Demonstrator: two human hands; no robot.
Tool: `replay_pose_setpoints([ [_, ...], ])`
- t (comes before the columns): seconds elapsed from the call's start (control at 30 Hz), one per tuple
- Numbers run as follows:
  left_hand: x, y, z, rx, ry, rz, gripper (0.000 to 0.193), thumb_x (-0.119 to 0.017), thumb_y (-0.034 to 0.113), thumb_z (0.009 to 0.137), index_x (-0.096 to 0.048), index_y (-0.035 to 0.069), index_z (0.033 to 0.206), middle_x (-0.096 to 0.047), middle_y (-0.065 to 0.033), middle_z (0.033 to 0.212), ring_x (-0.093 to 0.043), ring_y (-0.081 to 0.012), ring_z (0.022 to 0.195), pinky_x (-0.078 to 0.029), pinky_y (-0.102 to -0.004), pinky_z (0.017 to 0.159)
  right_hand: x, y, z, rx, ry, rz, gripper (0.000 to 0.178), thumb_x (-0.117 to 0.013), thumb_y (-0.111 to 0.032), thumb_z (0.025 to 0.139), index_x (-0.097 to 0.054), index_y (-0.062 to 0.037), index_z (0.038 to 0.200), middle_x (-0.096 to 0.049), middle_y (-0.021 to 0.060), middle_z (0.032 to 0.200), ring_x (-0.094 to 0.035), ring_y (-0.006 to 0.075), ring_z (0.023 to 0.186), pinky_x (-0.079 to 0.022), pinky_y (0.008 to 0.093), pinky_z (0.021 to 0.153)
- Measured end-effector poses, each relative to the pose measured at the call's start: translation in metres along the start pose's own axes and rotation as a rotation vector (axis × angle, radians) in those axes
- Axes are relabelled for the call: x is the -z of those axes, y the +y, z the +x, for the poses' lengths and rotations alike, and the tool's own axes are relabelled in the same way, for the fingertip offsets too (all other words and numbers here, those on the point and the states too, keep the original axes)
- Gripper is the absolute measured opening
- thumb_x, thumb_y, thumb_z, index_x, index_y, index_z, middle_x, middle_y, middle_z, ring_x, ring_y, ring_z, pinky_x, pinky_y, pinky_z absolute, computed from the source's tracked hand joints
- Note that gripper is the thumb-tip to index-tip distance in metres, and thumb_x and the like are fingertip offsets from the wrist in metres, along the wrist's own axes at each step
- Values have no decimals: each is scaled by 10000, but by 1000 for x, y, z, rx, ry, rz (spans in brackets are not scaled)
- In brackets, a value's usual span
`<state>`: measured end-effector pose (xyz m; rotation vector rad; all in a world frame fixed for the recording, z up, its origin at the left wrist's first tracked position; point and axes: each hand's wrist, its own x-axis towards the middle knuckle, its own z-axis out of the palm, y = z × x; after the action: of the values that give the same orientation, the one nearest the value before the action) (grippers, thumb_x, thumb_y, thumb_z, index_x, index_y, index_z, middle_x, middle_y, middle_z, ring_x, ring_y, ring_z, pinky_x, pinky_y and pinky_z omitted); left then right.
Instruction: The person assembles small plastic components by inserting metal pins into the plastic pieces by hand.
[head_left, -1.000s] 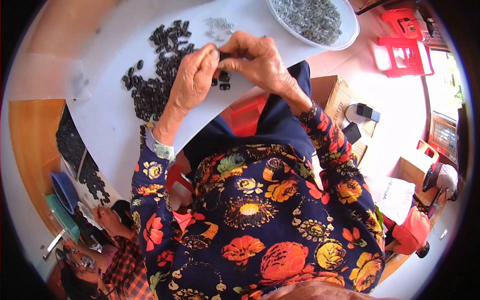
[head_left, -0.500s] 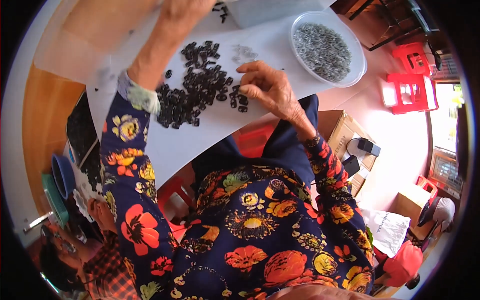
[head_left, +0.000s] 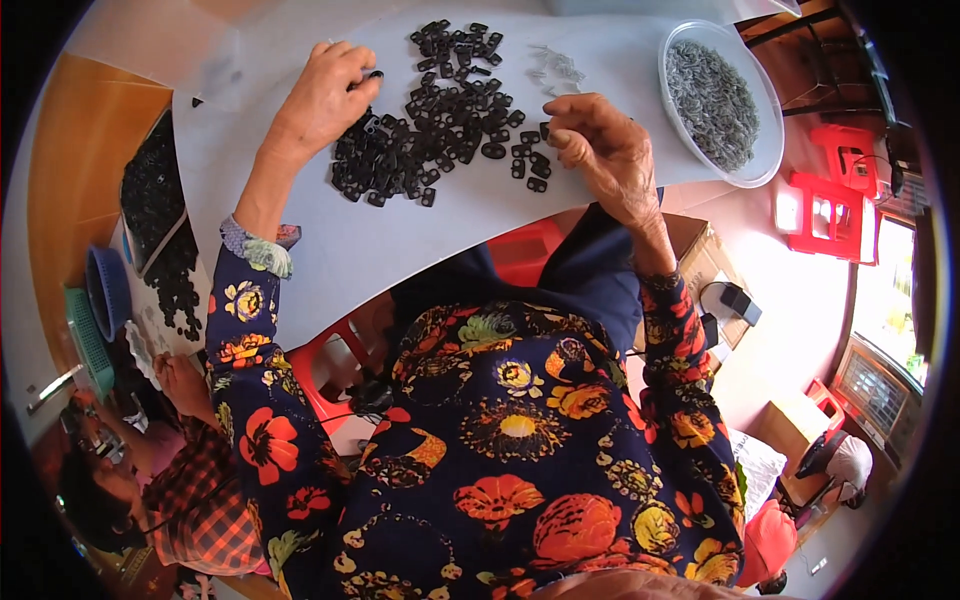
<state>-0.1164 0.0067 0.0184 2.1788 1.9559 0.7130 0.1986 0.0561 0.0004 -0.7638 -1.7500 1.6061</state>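
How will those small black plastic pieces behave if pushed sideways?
The black plastic pieces look flat and thin, so probably slide rather than roll. Likely light: the left hand pinches one by fingertips. Heaped loosely, they would probably scatter.

Bright daylight, window glare, fisheye-bent edges.

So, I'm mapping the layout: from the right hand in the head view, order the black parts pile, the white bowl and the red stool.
From the right hand:
1. Black parts pile, just left, touching its fingertips.
2. White bowl, to the right on the table.
3. Red stool, beyond the bowl, on the floor.
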Motion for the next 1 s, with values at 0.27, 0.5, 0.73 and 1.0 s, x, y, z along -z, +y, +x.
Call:
replay_pose_setpoints([
  [0.27, -12, 12, 6, 27, -77, -37, 99, -571, 44, 772, -491, -4, 808, -499, -110, 755, -452, -289, 777, -413, -368, 720, 2, 3, 1, 18, 24, -44, 229, -615, -108, 883, -579, 12, 1076, -601, 9, 813, -492, 47, 667, -432, 185, 627],
  [0.5, -32, 54, 13, 71, 55, -365, 135, -595, 35, 795, -470, 0, 756, -490, -69, 710, -431, -189, 625, -392, -329, 603, 4, 3, 3, 51, 7, -91, 210, -610, -103, 883, -594, -3, 1067, -624, 8, 803, -506, 40, 660, -450, 191, 627],
  [0.73, -33, 51, 19, 88, 29, -237, 82, -602, 75, 833, -551, 25, 791, -539, -18, 685, -482, -116, 696, -419, -257, 653, -10, 2, 15, 158, 125, -298, 113, -625, -48, 830, -646, -5, 932, -623, 45, 766, -563, 106, 624, -468, 231, 591],
  [1.0, -37, 52, -1, 464, 69, -1197, 119, -598, 111, 867, -620, 2, 910, -608, 0, 811, -538, -95, 753, -421, -236, 729, -13, 7, 81, 510, -30, -907, 123, -613, -107, 797, -648, -37, 892, -617, 96, 837, -606, 310, 735, -491, 392, 657],
])
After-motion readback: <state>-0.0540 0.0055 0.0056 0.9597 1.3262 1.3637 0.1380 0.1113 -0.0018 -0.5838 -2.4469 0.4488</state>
